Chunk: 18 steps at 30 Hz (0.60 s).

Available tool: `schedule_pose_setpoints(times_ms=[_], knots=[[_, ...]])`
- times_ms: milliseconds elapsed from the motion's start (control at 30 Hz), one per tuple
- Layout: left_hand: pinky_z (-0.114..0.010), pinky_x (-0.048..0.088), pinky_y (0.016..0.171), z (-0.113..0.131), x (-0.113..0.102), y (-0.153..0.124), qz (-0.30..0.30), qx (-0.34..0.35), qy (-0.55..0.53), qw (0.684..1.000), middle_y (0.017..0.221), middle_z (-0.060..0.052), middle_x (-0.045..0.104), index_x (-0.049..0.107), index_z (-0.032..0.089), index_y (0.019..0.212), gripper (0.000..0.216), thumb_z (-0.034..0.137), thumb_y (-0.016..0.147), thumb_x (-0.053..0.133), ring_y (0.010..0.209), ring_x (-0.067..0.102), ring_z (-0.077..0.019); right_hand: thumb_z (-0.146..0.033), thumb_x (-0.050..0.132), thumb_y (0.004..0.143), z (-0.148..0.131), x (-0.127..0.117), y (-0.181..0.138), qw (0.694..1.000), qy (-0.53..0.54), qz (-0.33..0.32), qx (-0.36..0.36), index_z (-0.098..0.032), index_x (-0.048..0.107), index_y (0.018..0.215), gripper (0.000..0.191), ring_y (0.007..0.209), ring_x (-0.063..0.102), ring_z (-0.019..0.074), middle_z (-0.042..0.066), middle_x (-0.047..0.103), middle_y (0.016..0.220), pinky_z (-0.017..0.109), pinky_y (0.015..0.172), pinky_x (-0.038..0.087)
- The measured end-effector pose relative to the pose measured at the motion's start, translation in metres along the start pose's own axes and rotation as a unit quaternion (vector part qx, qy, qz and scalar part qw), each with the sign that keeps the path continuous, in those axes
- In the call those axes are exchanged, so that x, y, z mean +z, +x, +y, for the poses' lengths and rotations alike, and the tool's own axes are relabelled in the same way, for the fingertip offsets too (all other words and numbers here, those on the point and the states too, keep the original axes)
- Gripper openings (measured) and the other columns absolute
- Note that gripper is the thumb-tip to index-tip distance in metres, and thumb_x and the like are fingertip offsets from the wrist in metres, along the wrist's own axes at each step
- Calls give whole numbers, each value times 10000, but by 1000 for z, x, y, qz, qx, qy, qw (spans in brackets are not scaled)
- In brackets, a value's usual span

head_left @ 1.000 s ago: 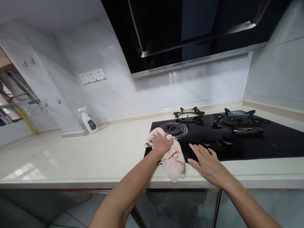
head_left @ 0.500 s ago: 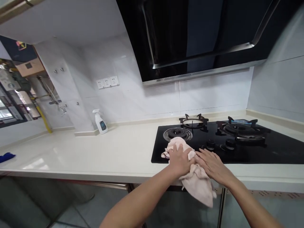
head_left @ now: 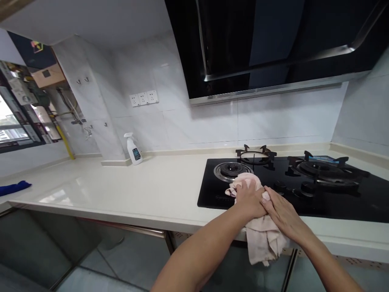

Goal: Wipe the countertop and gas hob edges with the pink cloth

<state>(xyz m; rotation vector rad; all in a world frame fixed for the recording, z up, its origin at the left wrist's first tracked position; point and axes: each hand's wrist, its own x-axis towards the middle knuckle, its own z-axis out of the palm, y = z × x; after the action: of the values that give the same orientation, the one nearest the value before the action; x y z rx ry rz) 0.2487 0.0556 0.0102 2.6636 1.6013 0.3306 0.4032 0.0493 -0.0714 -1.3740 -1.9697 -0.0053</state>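
Note:
A pale pink cloth (head_left: 265, 239) is bunched on the front left of the black gas hob (head_left: 209, 190), and its loose end hangs over the counter's front edge. My left hand (head_left: 249, 198) presses down on the bunched part, fingers bent into the fabric. Close against it lies my right hand (head_left: 281, 213), flat with fingers stretched out, touching the cloth and the side of my left hand. Just beyond the cloth is the left burner (head_left: 232, 169), its pan support off. Two control knobs (head_left: 307, 188) sit to the right of my hands.
The loose pan support (head_left: 255, 156) stands at the hob's back. A right burner (head_left: 326, 172) carries its own support. On the counter (head_left: 164, 182) to the left are a white spray bottle (head_left: 133, 150) and a blue cloth (head_left: 15, 187). A black range hood (head_left: 273, 48) overhangs the hob.
Both hands and the cloth have moved a little right along the hob's front, uncovering more of its left corner. The view has shifted slightly, and the cloth's hanging end has swung.

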Motion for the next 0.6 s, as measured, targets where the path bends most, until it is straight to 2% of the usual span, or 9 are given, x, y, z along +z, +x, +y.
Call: schedule_pose_setpoints(times_ms=[133,300,433,600], knots=[[-657,163,1186,-1,-1,7,-28,-7,4,1000,1699,-63,183,341,349,1558,672,598,936,378,1527,166,-429,-581,198,1018,6,4,1,999,-20,27,2,-155,329,1536,683,1419,429,267,151,465,1532,480,1184,350],[-611,206,1195,-13,-1,-8,6,-11,7,1000,1683,-12,246,345,410,1542,621,631,966,285,1522,224,-360,-545,171,1008,13,9,2,996,-84,20,6,-168,392,1518,672,1342,510,318,132,536,1476,535,1105,415],[-582,229,1211,-38,-7,-20,15,-37,-3,999,1660,3,314,403,393,1522,683,722,928,323,1513,267,-324,-563,207,989,20,14,1,994,-112,-3,2,-207,463,1494,668,1400,444,343,85,543,1483,555,1128,383],[-553,280,1208,-79,-16,-35,49,-89,12,995,1640,24,360,473,394,1481,668,737,914,394,1490,334,-304,-556,211,965,20,16,1,993,-121,-13,6,-188,528,1455,689,1418,423,335,88,534,1492,552,1144,370]])
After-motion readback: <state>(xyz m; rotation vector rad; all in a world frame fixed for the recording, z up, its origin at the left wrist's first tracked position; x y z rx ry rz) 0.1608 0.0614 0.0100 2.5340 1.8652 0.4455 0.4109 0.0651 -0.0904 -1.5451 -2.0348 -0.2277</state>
